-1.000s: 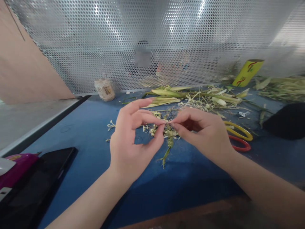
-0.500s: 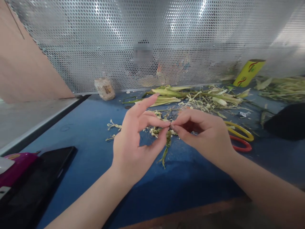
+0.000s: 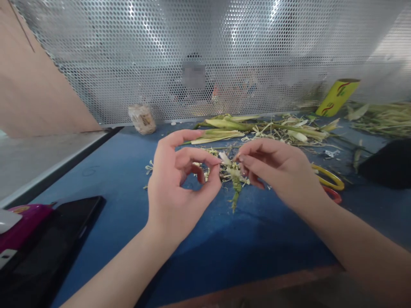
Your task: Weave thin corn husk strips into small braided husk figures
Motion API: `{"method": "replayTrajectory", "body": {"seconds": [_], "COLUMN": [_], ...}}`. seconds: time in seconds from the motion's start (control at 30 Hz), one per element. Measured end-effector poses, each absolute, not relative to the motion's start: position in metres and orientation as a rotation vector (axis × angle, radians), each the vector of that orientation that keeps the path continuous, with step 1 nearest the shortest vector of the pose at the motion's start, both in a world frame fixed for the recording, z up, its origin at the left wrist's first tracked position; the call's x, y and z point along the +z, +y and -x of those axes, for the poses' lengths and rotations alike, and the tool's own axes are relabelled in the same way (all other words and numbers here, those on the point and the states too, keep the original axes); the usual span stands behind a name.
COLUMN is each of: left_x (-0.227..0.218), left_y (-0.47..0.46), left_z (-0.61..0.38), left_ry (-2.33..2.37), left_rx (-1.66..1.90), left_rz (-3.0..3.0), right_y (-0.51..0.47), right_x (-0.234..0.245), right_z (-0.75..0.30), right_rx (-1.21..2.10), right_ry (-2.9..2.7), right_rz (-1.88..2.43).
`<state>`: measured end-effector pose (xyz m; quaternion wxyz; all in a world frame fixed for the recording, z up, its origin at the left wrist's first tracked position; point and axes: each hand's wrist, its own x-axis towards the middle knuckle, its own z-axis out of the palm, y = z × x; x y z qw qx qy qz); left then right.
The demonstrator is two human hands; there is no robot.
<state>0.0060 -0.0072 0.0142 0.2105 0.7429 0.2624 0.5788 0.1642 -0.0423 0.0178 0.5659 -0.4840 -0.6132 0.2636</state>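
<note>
A short green braid of plant strips (image 3: 236,184) with a pale upper end hangs between my two hands, tail downward, just above the blue table. On the left, the thumb and forefinger of my left hand (image 3: 180,184) pinch at the edge of its pale end, the little finger raised. From the other side my right hand (image 3: 279,171) pinches a thin strand at the braid's top between thumb and forefinger. Behind and beneath lie pale plant scraps (image 3: 210,152), partly covered by my hands. Yellow-handled scissors (image 3: 330,177) and a red handle (image 3: 334,195) show beside my right wrist.
Green stalks and husks (image 3: 244,126) lie along the perforated metal screen (image 3: 205,38). A yellow tube (image 3: 337,98), more husks (image 3: 385,117) and a black object (image 3: 388,164) are at right. A clear jar (image 3: 142,119) and a black phone-like slab (image 3: 61,239) are at left.
My hands have moved apart a little, the left one leftward and its forefinger curled. The braid has come up between them, showing its pale end.
</note>
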Motion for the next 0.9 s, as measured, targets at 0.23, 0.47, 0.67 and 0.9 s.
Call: {"method": "replayTrajectory", "body": {"seconds": [0.23,0.47,0.67,0.9], "left_x": [0.0155,0.0169,0.0152,0.0086], "left_y": [-0.0018,-0.0016,-0.0019,-0.0048], "left_z": [-0.0069,-0.0075,-0.0072,-0.0071], "left_ry": [0.863,0.823,0.831,0.789], "left_rx": [1.455,1.328,1.295,1.339], "left_rz": [-1.786,-1.657,-1.764,-1.955], "right_y": [-0.0408,-0.0433,-0.0451,-0.0425], "right_x": [0.015,0.0141,0.013,0.0121], "right_z": [-0.1629,-0.1631,-0.1631,-0.1628], "right_rx": [0.655,0.595,0.583,0.375], "right_ry": [-1.525,-1.706,-1.738,-1.689], "right_rz": [1.0,0.945,0.943,1.116]}}
